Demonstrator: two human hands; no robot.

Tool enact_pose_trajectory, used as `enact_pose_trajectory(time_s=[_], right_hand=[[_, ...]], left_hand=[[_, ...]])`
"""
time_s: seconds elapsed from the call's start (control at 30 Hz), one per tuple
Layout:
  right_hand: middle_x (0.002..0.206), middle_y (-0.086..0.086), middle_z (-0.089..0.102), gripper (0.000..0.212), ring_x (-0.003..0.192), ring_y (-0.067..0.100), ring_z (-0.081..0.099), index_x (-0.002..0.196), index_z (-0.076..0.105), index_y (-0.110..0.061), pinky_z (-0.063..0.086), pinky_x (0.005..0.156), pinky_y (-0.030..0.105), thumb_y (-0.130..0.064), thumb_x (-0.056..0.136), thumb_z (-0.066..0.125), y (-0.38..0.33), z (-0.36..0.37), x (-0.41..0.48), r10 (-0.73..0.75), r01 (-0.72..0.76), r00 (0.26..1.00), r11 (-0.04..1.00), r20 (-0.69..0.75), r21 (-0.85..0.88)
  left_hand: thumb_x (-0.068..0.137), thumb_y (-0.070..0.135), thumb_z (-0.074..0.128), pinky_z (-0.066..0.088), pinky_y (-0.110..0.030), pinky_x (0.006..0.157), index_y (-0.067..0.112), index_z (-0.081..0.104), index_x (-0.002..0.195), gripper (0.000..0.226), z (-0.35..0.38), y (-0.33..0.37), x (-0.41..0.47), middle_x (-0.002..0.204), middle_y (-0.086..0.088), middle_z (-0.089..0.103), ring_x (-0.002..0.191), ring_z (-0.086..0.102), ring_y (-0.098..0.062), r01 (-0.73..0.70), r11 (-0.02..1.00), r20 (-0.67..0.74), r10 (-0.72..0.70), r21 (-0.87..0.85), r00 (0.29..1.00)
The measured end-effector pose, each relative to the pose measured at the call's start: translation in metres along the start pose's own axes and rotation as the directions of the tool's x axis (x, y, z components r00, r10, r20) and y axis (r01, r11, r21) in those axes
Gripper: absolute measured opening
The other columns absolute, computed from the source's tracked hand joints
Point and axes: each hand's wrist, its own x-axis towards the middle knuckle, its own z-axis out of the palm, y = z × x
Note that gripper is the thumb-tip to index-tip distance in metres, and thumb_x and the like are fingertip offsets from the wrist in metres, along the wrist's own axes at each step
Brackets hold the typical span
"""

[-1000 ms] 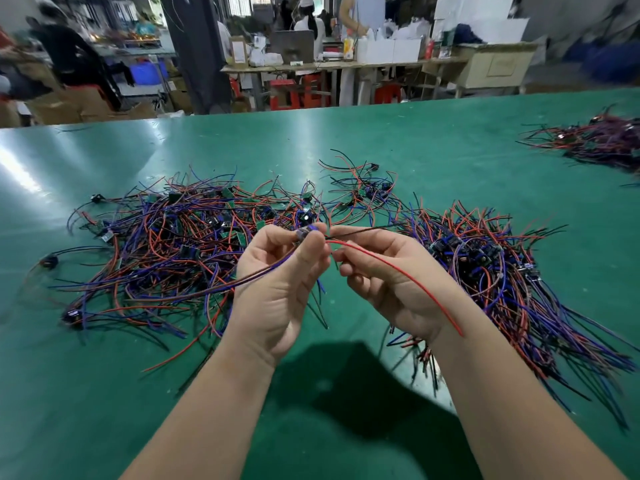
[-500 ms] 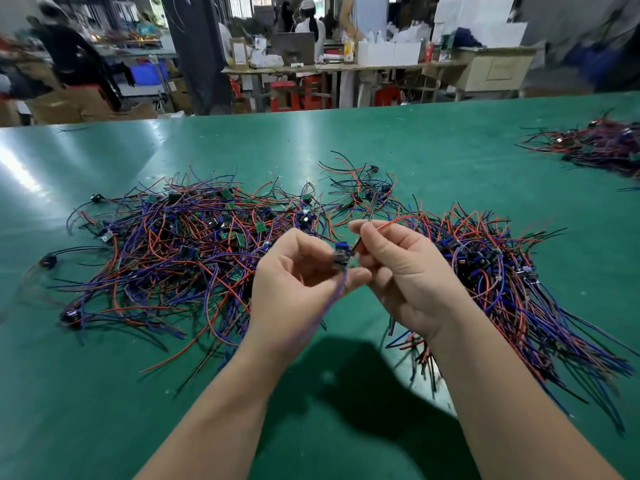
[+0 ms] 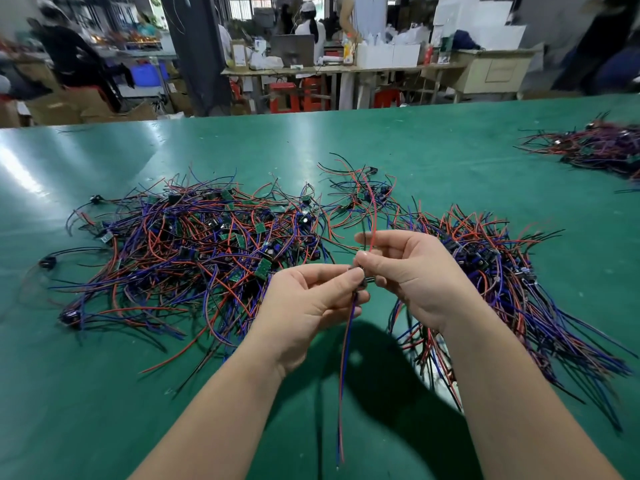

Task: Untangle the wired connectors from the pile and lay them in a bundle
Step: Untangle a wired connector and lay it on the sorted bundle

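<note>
So both your left hand (image 3: 304, 306) and right hand (image 3: 415, 271) are pinching one connector (image 3: 363, 277), its wires (image 3: 348, 341) hanging straight down toward you, and the bundle (image 3: 512, 271) lies just right of it, nearer your right hand.

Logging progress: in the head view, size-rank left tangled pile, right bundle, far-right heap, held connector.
Left tangled red-blue wire pile
Right red-blue wire bundle
Far-right wire heap, distance makes it unsure
Small black connector
</note>
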Motion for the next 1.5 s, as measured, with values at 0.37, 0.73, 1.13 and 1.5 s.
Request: enact_pose_trajectory(time_s=[0.37, 0.73, 1.13, 1.5], right_hand=[[0.053, -0.001, 0.064, 0.010, 0.042, 0.004, 0.048, 0.072, 0.065, -0.007, 0.037, 0.041, 0.013, 0.000, 0.079, 0.069, -0.005, -0.006, 0.002, -0.059, 0.067, 0.981, 0.997, -0.185, 0.039], [0.056, 0.003, 0.059, 0.021, 0.040, 0.006, 0.051, 0.075, 0.050, -0.015, 0.038, 0.038, 0.012, -0.002, 0.090, 0.059, -0.015, -0.007, 0.001, -0.047, 0.263, 0.903, 0.846, -0.428, 0.463], [0.095, 0.003, 0.062, 0.032, 0.068, 0.017, 0.061, 0.100, 0.054, -0.034, 0.049, 0.062, 0.029, -0.014, 0.080, 0.070, 0.001, 0.001, 0.001, -0.233, 0.174, 0.963, 0.923, -0.139, -0.343], [0.077, -0.013, 0.069, 0.020, 0.063, 0.002, 0.063, 0.084, 0.068, -0.028, 0.052, 0.064, 0.020, -0.012, 0.075, 0.075, 0.011, 0.024, -0.006, -0.535, 0.388, 0.837, 0.726, -0.113, -0.568]], left_hand=[[0.068, 0.014, 0.075, 0.057, -0.024, 0.055, 0.012, 0.070, 0.075, 0.009, -0.006, 0.003, -0.007, 0.081, -0.011, 0.074, 0.068, 0.072, -0.019, 0.182, 0.945, 0.237, -0.250, 0.273, 0.939], [0.074, 0.014, 0.071, 0.056, -0.023, 0.059, 0.021, 0.075, 0.076, 0.009, -0.012, 0.009, -0.010, 0.088, -0.007, 0.075, 0.077, 0.073, -0.017, 0.240, 0.920, 0.416, -0.358, 0.311, 0.836], [0.067, 0.021, 0.067, 0.053, -0.016, 0.049, 0.007, 0.066, 0.085, 0.023, -0.026, 0.008, 0.012, 0.076, -0.007, 0.074, 0.062, 0.070, -0.009, 0.106, 0.993, -0.049, -0.109, -0.051, 0.993], [0.077, 0.046, 0.051, 0.058, -0.027, 0.057, 0.012, 0.070, 0.092, 0.041, -0.020, 0.007, 0.013, 0.086, -0.003, 0.075, 0.067, 0.071, -0.016, 0.000, 1.000, -0.031, 0.000, 0.007, 1.000]])
